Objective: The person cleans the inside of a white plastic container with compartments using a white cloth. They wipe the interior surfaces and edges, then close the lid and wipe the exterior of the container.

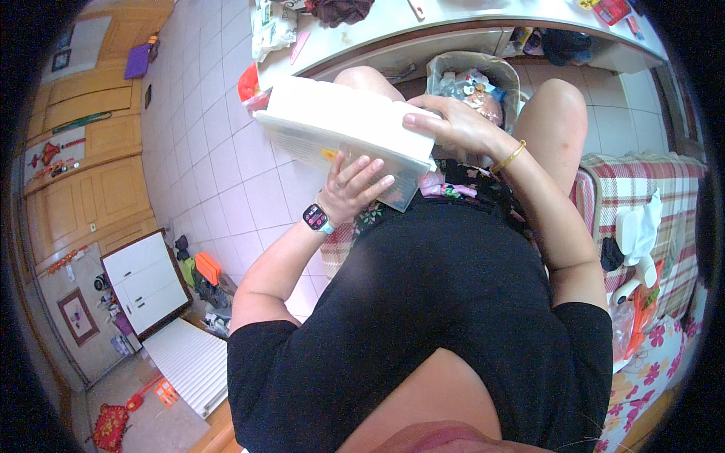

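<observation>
A boxy white object [345, 105] with a glossy printed side is held above my lap. Glare washes out its upper face, so I cannot tell whether it is a box or a thick book. My left hand [357, 184], with a smartwatch on the wrist, presses spread fingers against the printed side. At the opposite end, my right hand [450, 122] has its thumb on the white face and its other fingers by the far edge. A gold bracelet [510, 157] circles the right wrist.
Ahead stands a white table [362, 37] with a pink comb [299, 48] and a plastic packet [273, 31]. A lined bin [433, 73] of rubbish is between my knees. To the right, a plaid-covered seat [674, 187] bears a white handheld device [637, 280].
</observation>
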{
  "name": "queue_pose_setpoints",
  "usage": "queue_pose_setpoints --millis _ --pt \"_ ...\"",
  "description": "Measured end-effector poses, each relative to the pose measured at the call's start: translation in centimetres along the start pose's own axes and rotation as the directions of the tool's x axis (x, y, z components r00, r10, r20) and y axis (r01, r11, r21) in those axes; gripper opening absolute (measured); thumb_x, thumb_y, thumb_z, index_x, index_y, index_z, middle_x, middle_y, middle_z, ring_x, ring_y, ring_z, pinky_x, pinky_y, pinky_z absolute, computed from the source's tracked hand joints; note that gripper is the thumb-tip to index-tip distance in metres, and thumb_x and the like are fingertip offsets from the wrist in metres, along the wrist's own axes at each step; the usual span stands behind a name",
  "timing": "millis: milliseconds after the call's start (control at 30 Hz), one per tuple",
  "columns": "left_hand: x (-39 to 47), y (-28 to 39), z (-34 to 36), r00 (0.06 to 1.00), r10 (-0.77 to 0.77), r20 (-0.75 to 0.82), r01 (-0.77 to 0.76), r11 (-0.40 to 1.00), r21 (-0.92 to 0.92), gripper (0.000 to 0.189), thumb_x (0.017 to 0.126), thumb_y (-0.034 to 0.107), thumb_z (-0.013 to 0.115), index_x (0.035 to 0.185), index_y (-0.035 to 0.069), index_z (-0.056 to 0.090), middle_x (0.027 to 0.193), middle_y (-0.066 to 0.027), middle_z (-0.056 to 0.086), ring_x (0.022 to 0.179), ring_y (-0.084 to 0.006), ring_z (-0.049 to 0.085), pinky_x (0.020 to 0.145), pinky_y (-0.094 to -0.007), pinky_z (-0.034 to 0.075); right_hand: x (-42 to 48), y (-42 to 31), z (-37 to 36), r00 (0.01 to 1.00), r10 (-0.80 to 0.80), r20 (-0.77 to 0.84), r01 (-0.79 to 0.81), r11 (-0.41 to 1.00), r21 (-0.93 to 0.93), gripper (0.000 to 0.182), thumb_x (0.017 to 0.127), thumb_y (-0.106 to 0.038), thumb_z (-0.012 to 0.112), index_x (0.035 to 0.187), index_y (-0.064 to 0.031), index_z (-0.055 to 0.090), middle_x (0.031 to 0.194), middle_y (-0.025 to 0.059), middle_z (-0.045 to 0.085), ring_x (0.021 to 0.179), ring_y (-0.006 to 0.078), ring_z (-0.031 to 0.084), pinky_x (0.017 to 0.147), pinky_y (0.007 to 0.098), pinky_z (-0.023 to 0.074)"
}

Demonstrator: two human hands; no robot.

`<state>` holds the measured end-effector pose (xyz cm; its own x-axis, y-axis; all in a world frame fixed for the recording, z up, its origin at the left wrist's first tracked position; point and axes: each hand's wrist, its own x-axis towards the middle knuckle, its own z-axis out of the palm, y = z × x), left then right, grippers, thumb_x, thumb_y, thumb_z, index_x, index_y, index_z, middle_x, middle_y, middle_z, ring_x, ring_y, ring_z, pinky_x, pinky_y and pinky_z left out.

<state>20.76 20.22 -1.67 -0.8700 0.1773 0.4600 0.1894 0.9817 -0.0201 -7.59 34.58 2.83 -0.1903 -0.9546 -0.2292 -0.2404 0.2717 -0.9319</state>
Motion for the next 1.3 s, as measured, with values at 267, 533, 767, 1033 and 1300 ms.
queue_pose_setpoints --millis 267,533,767,1033,1300 --pt "-1.3 1.3 -1.9 0.991 -0.023 0.131 0.009 0.994 0.108 0.046 0.099 0.033 0.064 0.143 0.035 0.052 0.155 0.0038 0.045 0.15 -0.0193 0.033 0.13 -0.0517 0.019 -0.5 -0.3 1.0 0.991 -0.061 -0.12 0.039 0.983 -0.182 0.085 0.088 -0.075 0.057 0.132 -0.0022 0.065 0.115 0.0277 0.072 0.108 0.0418 0.071 0.097 0.0465 0.0539" --pt "-2.1 1.2 -0.9 0.996 -0.028 0.083 0.017 0.991 0.135 0.05 0.097 0.035 0.065 0.144 0.035 0.049 0.156 0.0034 0.044 0.149 -0.0189 0.035 0.13 -0.0503 0.019 -0.8 -1.5 0.8 0.997 -0.021 -0.069 0.004 0.972 -0.234 0.076 0.093 -0.064 0.058 0.135 0.0001 0.061 0.12 0.026 0.07 0.111 0.0372 0.07 0.097 0.0429 0.0522" --pt "-0.4 0.9 -0.6 0.998 -0.031 0.056 0.023 0.991 0.132 0.062 0.089 0.045 0.076 0.144 0.034 0.05 0.153 0.0032 0.047 0.147 -0.0194 0.038 0.129 -0.0515 0.02 0.2 0.2 0.5 0.999 0.028 -0.033 -0.027 0.999 0.035 0.085 0.089 -0.075 0.059 0.13 -0.0006 0.066 0.095 0.0206 0.073 0.082 0.0288 0.073 0.072 0.0401 0.0573" --pt "1.1 1.4 -0.4 0.995 -0.086 0.05 0.08 0.991 0.103 0.048 0.097 0.038 0.066 0.143 0.032 0.053 0.154 0.0023 0.048 0.146 -0.0192 0.04 0.129 -0.0524 0.02 2.7 4.1 0.6 1.0 0.013 0.016 -0.016 0.986 0.164 0.083 0.092 -0.073 0.057 0.126 0.0009 0.068 0.083 0.0107 0.069 0.068 0.0163 0.065 0.057 0.0299 0.0522" --pt "4.9 0.6 -1.2 0.988 -0.109 0.109 0.099 0.991 0.094 0.051 0.093 0.024 0.067 0.142 0.031 0.056 0.156 0.0021 0.046 0.148 -0.0192 0.038 0.13 -0.0495 0.021 2.6 3.0 -0.3 0.993 0.076 0.095 -0.108 0.909 0.402 0.08 0.099 -0.067 0.051 0.137 0.0018 0.062 0.133 0.0138 0.066 0.123 0.0212 0.059 0.109 0.0343 0.0431"
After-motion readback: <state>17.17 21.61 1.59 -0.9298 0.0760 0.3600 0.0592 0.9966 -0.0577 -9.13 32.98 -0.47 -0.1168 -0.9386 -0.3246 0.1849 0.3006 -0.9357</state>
